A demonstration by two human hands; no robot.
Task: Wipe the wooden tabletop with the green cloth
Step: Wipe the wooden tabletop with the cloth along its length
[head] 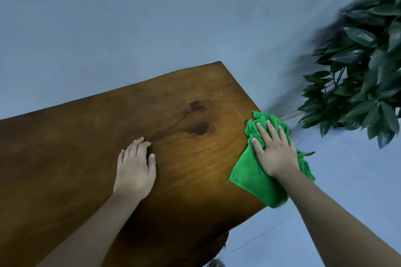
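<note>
The wooden tabletop [91, 136] fills the lower left of the head view, brown with two dark knots near its middle. A crumpled green cloth [251, 178] lies at the table's right edge and hangs partly over it. My right hand [275, 151] presses flat on the cloth, fingers spread and pointing away from me. My left hand [135, 169] rests palm down on the bare wood near the table's middle, fingers slightly curled, holding nothing.
A leafy green plant [360, 67] stands on the floor to the right of the table, close to its far right corner. Pale wall runs behind the table. Light floor [338, 191] shows beside the right edge.
</note>
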